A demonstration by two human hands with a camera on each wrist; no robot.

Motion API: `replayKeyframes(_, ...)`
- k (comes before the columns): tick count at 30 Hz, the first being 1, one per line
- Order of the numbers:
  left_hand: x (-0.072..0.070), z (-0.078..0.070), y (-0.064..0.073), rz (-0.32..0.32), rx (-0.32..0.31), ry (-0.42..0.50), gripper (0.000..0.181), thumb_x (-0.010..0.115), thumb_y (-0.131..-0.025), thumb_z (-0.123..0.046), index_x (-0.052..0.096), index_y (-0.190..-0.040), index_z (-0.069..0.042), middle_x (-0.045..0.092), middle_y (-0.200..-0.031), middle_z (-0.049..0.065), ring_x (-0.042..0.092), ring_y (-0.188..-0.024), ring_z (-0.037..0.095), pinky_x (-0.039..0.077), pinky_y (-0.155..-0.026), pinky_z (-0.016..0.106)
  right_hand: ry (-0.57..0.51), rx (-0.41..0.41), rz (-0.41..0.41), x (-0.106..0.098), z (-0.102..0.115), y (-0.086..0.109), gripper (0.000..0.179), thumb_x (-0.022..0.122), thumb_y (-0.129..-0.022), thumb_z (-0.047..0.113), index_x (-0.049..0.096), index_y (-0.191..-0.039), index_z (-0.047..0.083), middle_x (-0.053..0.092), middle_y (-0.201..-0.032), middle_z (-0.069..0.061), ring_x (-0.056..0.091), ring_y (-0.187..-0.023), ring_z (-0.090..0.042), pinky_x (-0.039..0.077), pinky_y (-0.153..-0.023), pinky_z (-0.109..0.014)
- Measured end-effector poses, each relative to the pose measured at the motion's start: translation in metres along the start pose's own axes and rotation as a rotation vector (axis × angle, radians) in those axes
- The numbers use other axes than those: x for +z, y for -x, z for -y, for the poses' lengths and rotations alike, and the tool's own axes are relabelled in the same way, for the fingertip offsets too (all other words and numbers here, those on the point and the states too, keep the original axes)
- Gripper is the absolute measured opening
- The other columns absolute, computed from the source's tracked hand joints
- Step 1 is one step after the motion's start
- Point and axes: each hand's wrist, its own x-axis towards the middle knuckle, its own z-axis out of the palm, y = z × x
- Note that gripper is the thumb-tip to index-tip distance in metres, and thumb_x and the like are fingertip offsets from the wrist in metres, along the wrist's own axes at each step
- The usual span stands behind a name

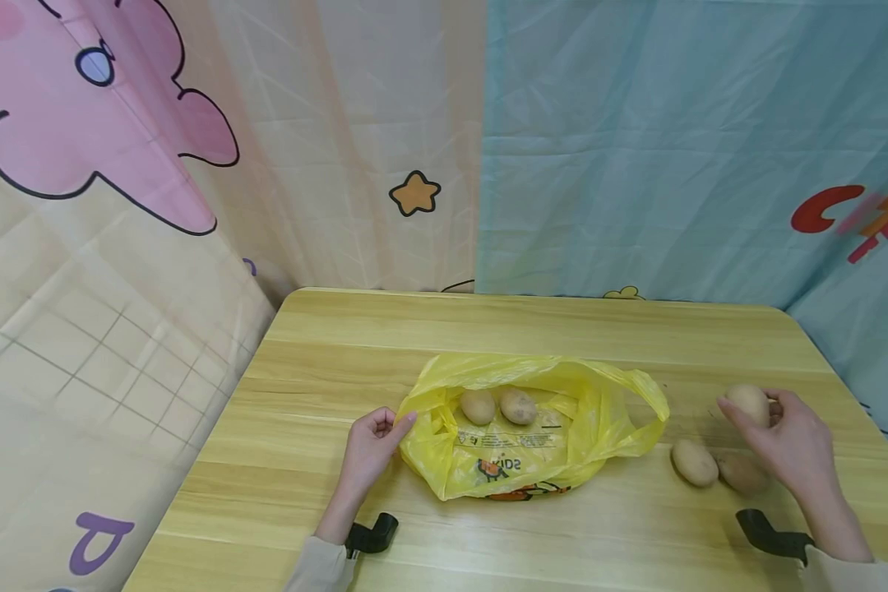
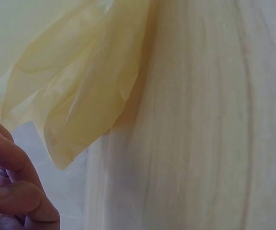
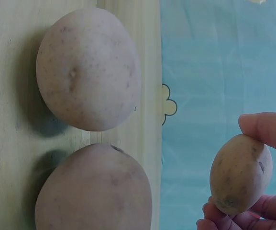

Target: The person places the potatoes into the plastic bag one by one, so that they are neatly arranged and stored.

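Observation:
A yellow plastic bag [image 1: 585, 444] lies spread with its mouth wide on the table, and two potatoes [image 1: 518, 406] rest inside it. At the bag's left edge, my left hand [image 1: 370, 448] pinches the film between thumb and curled fingers; in the left wrist view the bag's thin film [image 2: 90, 86] hangs beside the fingers [image 2: 13, 163]. My right hand [image 1: 795, 440] grips a potato [image 3: 240, 175] between thumb and fingers, above the table to the bag's right. Below that hand, two more potatoes, a paler one [image 1: 694, 463] and a browner one [image 1: 742, 473], lie side by side.
The wooden table [image 1: 266, 510] has rounded far corners. Behind it hangs a printed curtain [image 1: 636, 148], with another patterned cloth [image 1: 81, 345] along the left side. Black wrist mounts [image 1: 773, 536] sit on both forearms.

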Motion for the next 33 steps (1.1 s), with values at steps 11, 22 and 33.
replayKeyframes(11, 0.000, 0.000, 0.000, 0.005, -0.005, -0.003, 0.027, 0.068, -0.088, -0.007, 0.052, -0.067, 0.000, 0.042, -0.056, 0.000, 0.037, -0.050, 0.008, 0.031, -0.047, 0.018, 0.000, -0.015, -0.019, 0.000, 0.011, 0.001, 0.066, 0.064, -0.088, 0.037, 0.046, -0.116, -0.020, 0.056, -0.095, -0.034, 0.052, -0.080, -0.040, 0.035, -0.062, -0.042)
replayKeyframes(22, 0.000, -0.002, 0.000, 0.005, -0.004, -0.005, 0.028, 0.068, -0.088, -0.007, 0.052, -0.066, 0.000, 0.041, -0.056, 0.001, 0.037, -0.050, 0.008, 0.030, -0.047, 0.018, -0.015, -0.006, -0.036, -0.002, 0.025, 0.004, 0.065, 0.066, -0.087, 0.038, 0.047, -0.117, -0.018, 0.058, -0.096, -0.031, 0.053, -0.078, -0.036, 0.034, -0.061, -0.037)
replayKeyframes(33, 0.000, -0.001, 0.000, 0.003, 0.005, -0.003, 0.028, 0.068, -0.088, -0.007, 0.052, -0.067, 0.000, 0.041, -0.056, 0.000, 0.036, -0.050, 0.007, 0.030, -0.047, 0.018, -0.027, -0.057, -0.061, -0.004, 0.039, 0.008, 0.059, 0.068, -0.086, 0.035, 0.051, -0.114, -0.014, 0.058, -0.091, -0.025, 0.052, -0.071, -0.027, 0.035, -0.052, -0.024)
